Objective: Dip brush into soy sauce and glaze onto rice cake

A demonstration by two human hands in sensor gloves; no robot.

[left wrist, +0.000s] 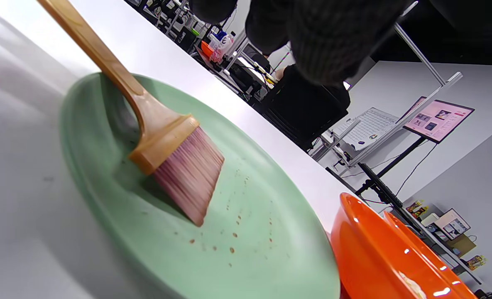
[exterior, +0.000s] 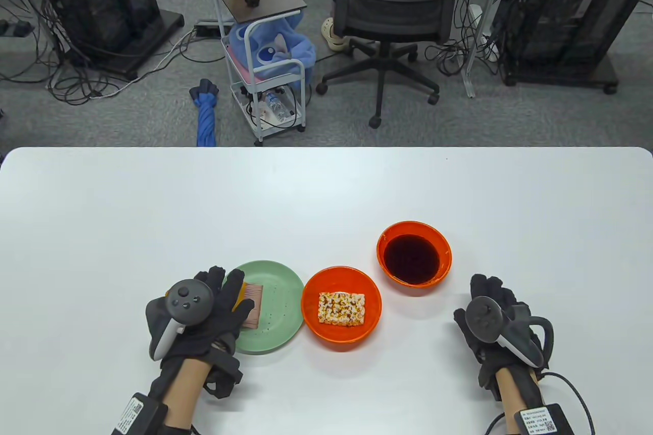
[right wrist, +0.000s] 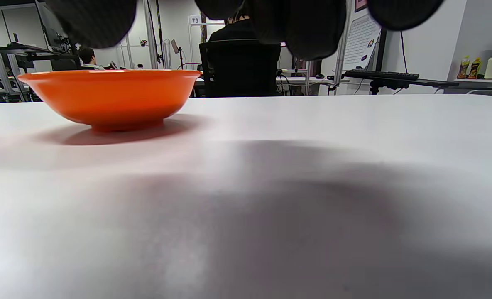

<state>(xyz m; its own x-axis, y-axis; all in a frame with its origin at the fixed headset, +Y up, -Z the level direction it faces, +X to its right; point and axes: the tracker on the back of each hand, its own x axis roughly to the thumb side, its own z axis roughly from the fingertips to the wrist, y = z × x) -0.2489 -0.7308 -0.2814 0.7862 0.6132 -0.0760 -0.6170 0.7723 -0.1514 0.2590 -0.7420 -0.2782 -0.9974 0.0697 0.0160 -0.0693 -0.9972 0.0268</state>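
I see the wooden-handled brush point(left wrist: 169, 153) lying on the green plate point(exterior: 283, 323), bristles resting on its surface, directly under my left hand point(exterior: 204, 310), whose spread fingers hover above without gripping it. My right hand point(exterior: 497, 320) rests loosely open on the white table point(exterior: 326, 185), holding nothing, near the soy sauce bowl point(exterior: 414, 254). The rice cake point(exterior: 342, 308) sits in the middle orange bowl point(exterior: 314, 315).
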